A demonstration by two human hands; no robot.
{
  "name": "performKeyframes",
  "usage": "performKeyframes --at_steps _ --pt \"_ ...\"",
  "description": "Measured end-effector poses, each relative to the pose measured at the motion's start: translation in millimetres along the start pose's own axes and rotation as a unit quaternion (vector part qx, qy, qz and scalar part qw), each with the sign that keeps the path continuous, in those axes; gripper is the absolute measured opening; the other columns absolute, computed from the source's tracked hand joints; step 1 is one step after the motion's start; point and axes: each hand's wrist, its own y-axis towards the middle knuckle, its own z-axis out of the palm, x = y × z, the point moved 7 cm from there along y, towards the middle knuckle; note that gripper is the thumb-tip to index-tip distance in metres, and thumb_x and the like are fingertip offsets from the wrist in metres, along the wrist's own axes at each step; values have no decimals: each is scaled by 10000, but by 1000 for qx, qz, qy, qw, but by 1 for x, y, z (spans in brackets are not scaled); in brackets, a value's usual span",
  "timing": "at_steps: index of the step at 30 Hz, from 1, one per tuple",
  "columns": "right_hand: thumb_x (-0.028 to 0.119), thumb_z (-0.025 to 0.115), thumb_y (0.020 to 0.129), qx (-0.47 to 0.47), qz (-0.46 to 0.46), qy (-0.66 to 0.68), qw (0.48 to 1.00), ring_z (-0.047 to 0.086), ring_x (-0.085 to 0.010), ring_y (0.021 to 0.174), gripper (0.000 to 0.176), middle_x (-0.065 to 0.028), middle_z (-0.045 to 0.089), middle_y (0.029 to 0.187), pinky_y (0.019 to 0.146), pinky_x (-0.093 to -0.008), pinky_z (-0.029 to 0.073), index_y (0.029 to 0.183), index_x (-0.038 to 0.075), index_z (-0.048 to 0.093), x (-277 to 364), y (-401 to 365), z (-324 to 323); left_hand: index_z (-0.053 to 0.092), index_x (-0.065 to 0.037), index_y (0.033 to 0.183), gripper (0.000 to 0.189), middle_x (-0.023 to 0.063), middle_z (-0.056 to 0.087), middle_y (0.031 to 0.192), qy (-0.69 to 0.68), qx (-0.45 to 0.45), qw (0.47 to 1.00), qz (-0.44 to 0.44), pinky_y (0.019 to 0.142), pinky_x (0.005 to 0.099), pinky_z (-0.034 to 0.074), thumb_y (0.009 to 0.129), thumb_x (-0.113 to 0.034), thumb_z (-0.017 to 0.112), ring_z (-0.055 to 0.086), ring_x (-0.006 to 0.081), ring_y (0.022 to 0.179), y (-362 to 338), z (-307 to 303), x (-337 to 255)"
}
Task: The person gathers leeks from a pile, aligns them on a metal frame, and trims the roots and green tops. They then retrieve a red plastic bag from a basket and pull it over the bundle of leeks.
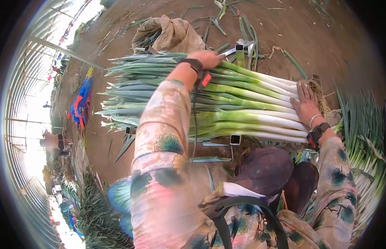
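A broad layer of long green onions (243,97) lies sideways before me on a rack with square metal posts (235,139). Their white root ends point right and the green tops left. My left hand (204,59) rests across the far edge of the layer, fingers stretched to the right. Close to its fingertips is a shiny metal piece (228,52), too small to identify. At the root ends my right hand (306,103) lies flat on the white stalks with its fingers spread.
A cloth sack (172,35) with greens inside stands behind the rack. More green onions (367,137) are heaped at the right. Loose leaves litter the soil (284,25). A blue and red bundle (81,101) lies left, and another person (56,141) is farther off.
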Motion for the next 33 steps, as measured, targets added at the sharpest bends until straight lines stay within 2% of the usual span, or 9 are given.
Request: performKeyframes --at_steps 1,4,8,20,25,28,30,32,33 --pt "508 343 976 0 -2 1 1000 110 -320 1460 699 -112 164 1578 1184 -470 70 1531 133 143 0 -1 0 481 -198 1349 423 148 598 1261 -37 30 993 -112 996 502 400 1001 -342 289 540 358 1194 14 10 34" --pt "509 341 977 8 0 2 1000 109 -318 1461 698 -109 159 1580 1186 -465 64 1531 134 142 0 1 0 541 -143 1344 664 116 502 1406 -41 54 992 -111 1086 498 283 942 -598 273 452 301 1315 25 35 102" --pt "512 340 976 2 1 -11 1000 109 -315 1462 696 -107 150 1583 1187 -457 71 1530 140 142 -1 0 0 553 -119 1329 683 118 499 1407 -85 42 986 -136 1092 475 281 935 -601 272 449 302 1317 28 62 177" --pt "493 371 974 -20 2 -12 1000 143 -319 1451 689 -105 175 1576 1185 -449 100 1529 152 146 -1 0 0 570 -184 1162 331 126 645 1150 94 -79 989 -79 909 471 457 980 -280 311 602 340 1099 -56 1 95" --pt "475 395 972 -23 4 5 1000 154 -311 1449 685 -102 181 1574 1183 -450 107 1527 155 154 2 -1 -3 624 -72 1185 615 203 621 1202 11 -34 977 -209 959 459 421 952 -549 313 556 371 1151 -79 27 143" --pt "479 386 973 -23 -6 4 1000 155 -314 1448 684 -102 182 1574 1183 -450 107 1526 150 156 1 -1 -2 624 -8 1208 848 231 563 1288 -95 -68 914 -388 1104 436 284 883 -699 256 488 386 1252 -105 35 192" --pt "481 381 973 -18 -9 8 1000 159 -320 1446 684 -103 185 1573 1182 -450 108 1525 143 158 3 0 -3 586 4 1256 842 229 513 1353 -135 -37 917 -373 1103 442 288 883 -684 276 452 379 1292 -113 46 208" --pt "483 375 974 -15 -5 16 1000 157 -321 1447 684 -104 184 1574 1182 -450 106 1524 138 159 3 -2 -7 580 -13 1275 766 210 493 1384 -96 -52 870 -480 1099 438 300 897 -627 321 436 365 1310 -130 48 226" --pt "484 372 974 -11 -1 21 1000 153 -319 1449 685 -104 181 1575 1183 -450 103 1524 136 158 5 -4 -9 608 -39 1241 662 191 531 1343 -20 -155 883 -442 1073 433 334 895 -560 390 470 354 1273 -130 48 234"
